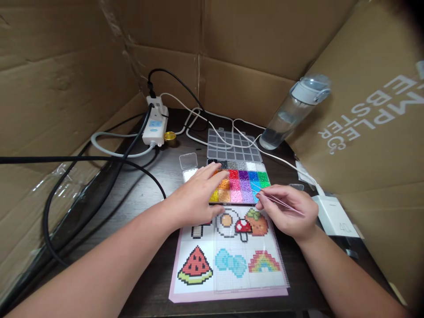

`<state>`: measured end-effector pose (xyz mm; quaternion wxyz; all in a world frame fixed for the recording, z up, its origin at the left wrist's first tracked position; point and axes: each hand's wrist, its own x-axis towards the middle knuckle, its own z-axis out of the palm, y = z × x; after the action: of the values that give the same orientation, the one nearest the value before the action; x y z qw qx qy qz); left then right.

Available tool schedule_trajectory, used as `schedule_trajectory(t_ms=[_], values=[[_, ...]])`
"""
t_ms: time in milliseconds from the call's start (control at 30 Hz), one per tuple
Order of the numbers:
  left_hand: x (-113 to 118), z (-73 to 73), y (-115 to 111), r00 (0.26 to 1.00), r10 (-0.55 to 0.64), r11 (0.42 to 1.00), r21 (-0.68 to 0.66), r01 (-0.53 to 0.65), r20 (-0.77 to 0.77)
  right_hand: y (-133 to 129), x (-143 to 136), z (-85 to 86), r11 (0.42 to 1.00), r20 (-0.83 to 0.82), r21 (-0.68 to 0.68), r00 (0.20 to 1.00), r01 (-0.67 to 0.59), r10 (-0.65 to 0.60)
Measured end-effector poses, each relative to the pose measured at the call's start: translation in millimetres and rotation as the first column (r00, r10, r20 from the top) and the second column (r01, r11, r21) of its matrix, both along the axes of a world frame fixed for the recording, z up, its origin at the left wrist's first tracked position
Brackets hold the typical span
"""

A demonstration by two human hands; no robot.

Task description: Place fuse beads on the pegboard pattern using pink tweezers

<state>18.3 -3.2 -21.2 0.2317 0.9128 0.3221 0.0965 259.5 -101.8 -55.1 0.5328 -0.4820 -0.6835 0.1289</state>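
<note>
My left hand is spread over the left side of a sectioned bead box, its thumb near the front edge and its fingers over the left compartments. Whether it presses on the box I cannot tell. In my right hand is a pair of thin tweezers, tips pointing left over the blue beads. Below the box a clear pegboard lies on a pink-edged pattern sheet. A red-and-white mushroom of beads shows on the board, among egg, fruit, bow and rainbow pictures. A watermelon picture lies left of the board.
The box's clear lid lies folded back under white cables. A small open case stands left of the box. Behind are a power strip, a gold tin and a water bottle. A white charger sits right; cardboard walls surround the table.
</note>
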Motion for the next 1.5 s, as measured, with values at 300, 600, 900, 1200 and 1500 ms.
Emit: schedule_trajectory(t_ms=[300,600,900,1200,1500], values=[[0,0.0,0,1.000,0.016,1.000,-0.019,-0.016,-0.017,7,1,12.6,0.967,0.197,0.216,0.976,-0.136,0.093],[-1,-1.3,0,1.000,0.010,1.000,-0.006,-0.010,-0.007,8,-1,12.1,0.965,0.273,0.259,0.961,-0.045,-0.029],[-1,-2.6,1,1.000,0.008,1.000,-0.004,-0.008,0.013,10,0,12.8,0.953,0.299,0.297,0.954,-0.057,-0.036],[0,-3.0,0,1.000,0.007,1.000,-0.009,-0.007,0.001,11,-2,13.8,0.950,0.299,0.308,0.953,-0.047,-0.050],[0,-3.6,0,1.000,0.009,1.000,-0.001,-0.009,0.005,12,0,13.2,0.973,0.308,0.225,0.951,-0.047,-0.026]])
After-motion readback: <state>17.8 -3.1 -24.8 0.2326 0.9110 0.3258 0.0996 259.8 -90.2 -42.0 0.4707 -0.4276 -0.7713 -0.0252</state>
